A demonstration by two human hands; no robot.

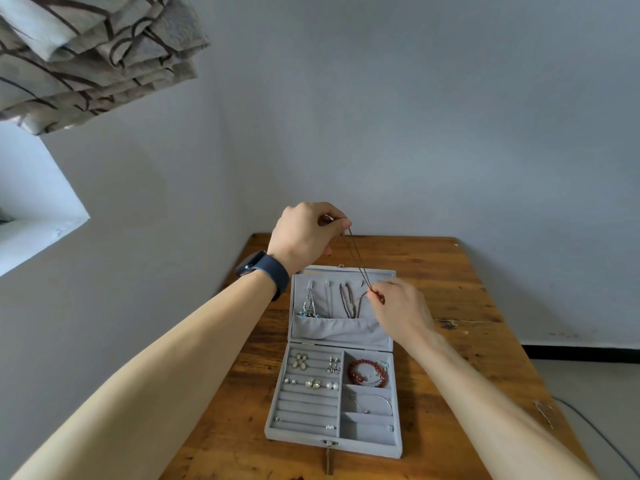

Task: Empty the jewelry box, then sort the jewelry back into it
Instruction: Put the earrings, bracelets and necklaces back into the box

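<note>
Bare forearms (166, 368) are flanking the open jewelry box (367, 447); left hand (304, 233) above its lid and right hand (401, 306) before its lid are pinching a thin necklace (356, 259) taut; earrings (300, 361), red bracelet (351, 373) are lying inside.

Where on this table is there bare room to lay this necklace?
Bare wood lies right of the jewelry box to the table edge, and behind the lid. Left of the box, only a narrow strip. Left hand, right hand and necklace crowd the lid.

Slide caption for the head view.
Left hand and right hand pinch a thin necklace over the open jewelry box.
</note>
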